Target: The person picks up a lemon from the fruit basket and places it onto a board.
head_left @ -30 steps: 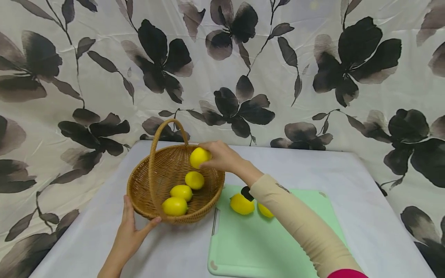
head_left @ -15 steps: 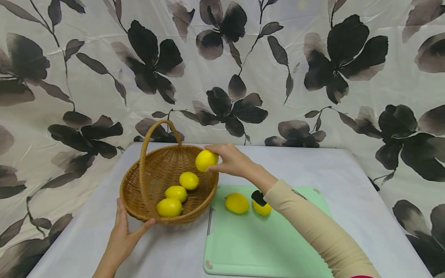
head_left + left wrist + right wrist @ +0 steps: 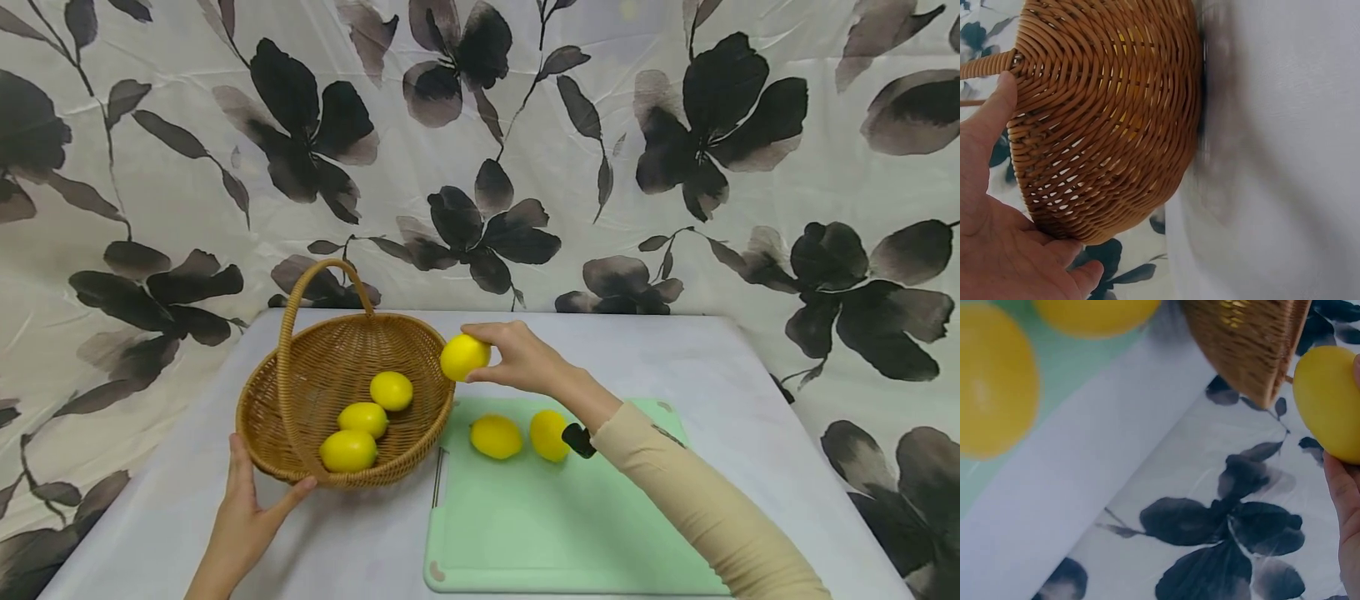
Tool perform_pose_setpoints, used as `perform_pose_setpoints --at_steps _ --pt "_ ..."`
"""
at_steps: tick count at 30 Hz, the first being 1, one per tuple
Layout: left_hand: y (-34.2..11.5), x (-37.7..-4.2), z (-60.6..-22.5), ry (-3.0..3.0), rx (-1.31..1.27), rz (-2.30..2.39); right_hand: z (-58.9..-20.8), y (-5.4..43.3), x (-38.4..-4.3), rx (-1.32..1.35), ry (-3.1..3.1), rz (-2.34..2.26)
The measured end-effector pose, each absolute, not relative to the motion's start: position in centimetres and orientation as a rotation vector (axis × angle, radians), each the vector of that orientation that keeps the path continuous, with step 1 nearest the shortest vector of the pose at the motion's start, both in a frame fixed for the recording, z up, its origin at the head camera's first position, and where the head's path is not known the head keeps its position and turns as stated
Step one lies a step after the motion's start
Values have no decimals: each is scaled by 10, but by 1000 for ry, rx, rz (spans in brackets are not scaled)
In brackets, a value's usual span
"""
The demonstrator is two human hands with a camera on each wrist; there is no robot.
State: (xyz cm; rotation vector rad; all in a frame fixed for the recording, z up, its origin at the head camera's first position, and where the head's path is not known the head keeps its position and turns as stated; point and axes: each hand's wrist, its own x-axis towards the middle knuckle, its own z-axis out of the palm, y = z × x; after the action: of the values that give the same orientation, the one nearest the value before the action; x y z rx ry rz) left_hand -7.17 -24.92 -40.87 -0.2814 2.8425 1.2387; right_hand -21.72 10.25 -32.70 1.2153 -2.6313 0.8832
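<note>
The right hand (image 3: 1346, 515) holds a lemon (image 3: 1327, 403) near the wicker basket (image 3: 1244, 347) while two more lemons (image 3: 994, 381) lie on a green surface (image 3: 1065, 367)

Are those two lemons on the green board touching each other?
Apart. The head view plainly shows a strip of green board between the lemon nearer the basket and the other lemon.
</note>
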Motion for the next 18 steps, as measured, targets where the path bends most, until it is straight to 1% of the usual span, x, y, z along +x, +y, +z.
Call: perform_pose_setpoints --at_steps 8,18 --pt "-248 -74 -411 2851 -271 1242 -342 141 -214 1172 -2659 857" --pt "-249 -76 -413 2802 -340 1209 -362 182 -208 1012 -2760 933"
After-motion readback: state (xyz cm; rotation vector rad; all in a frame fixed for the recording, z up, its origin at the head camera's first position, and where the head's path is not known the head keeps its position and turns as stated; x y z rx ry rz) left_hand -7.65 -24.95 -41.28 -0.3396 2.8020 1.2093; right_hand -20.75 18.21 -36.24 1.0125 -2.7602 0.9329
